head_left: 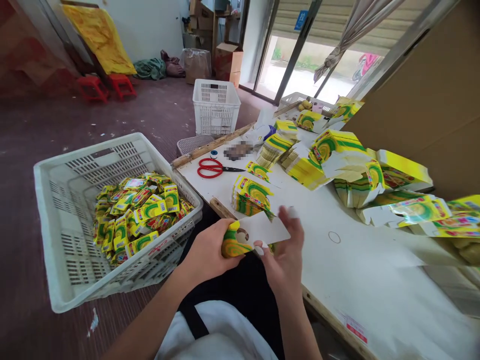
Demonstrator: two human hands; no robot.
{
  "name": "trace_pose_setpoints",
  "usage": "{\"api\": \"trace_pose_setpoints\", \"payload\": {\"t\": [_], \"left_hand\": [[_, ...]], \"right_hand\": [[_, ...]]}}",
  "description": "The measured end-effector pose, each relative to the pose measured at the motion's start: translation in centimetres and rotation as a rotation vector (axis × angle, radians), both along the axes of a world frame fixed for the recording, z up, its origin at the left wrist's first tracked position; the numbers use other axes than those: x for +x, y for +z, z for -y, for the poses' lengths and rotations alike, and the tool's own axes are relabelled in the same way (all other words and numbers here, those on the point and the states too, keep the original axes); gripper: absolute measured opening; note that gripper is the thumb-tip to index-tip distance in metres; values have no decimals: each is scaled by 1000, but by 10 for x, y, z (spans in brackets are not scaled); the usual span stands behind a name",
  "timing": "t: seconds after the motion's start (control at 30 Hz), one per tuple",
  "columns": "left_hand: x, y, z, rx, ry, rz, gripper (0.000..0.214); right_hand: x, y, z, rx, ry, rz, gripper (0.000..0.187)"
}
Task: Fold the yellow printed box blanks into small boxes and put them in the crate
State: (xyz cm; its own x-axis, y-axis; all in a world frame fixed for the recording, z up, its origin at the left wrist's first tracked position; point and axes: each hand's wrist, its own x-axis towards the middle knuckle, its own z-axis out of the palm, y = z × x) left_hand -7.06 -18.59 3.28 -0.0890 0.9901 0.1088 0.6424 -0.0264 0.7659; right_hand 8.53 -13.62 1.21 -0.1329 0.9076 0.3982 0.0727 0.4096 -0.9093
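Note:
My left hand (pixel 210 250) is wrapped around a small yellow-and-green cardboard carton (pixel 236 245), held above my lap by the table edge. The carton's end stands open, with a round cut-out and a long white inner flap showing. From the other side, my right hand (pixel 283 250) has its thumb against the carton and its slightly blurred fingers at the flap. Just beyond, a stack of flat printed cartons (pixel 251 195) rests on the table, close to red-handled scissors (pixel 212 168).
A white plastic crate (pixel 90 295) to my left holds many small yellow cartons (pixel 131 210). Bundles of flat cartons (pixel 303 167) line the far side of the white table (pixel 337 280), where a rubber band (pixel 334 237) lies. Another white crate (pixel 216 107) stands beyond.

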Motion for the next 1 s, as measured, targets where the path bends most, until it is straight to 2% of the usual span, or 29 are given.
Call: {"api": "trace_pose_setpoints", "payload": {"t": [0.07,0.13,0.2,0.3,0.37,0.47,0.6,0.73,0.87,0.93,1.0], "left_hand": [[1,-5,1,70,-36,-60,63],[3,-10,2,122,-79,-122,72],[5,-16,3,149,-145,-153,76],[9,-22,3,152,-178,-110,64],[11,-25,2,119,-99,-34,60],[12,-28,0,74,23,61,69],[11,-30,-1,37,0,79,71],[10,-28,-2,24,21,84,71],[9,-23,-2,-39,-9,61,47],[9,-24,-3,-67,-13,58,47],[9,-28,-3,-53,-2,61,59]], "right_hand": [[-3,-4,-2,-365,265,-177,61],[-8,-5,-2,-641,502,-310,56],[-12,-5,-2,-795,627,-366,58],[-16,-6,-1,-865,653,-382,65],[-15,-10,-1,-841,620,-378,68],[-11,-15,0,-735,552,-341,67],[-6,-19,1,-621,509,-211,56],[-8,-22,1,-544,474,-135,55],[-10,-19,5,-299,376,77,45],[-10,-17,7,-141,314,185,44],[-11,-17,8,-4,279,234,49]]}}
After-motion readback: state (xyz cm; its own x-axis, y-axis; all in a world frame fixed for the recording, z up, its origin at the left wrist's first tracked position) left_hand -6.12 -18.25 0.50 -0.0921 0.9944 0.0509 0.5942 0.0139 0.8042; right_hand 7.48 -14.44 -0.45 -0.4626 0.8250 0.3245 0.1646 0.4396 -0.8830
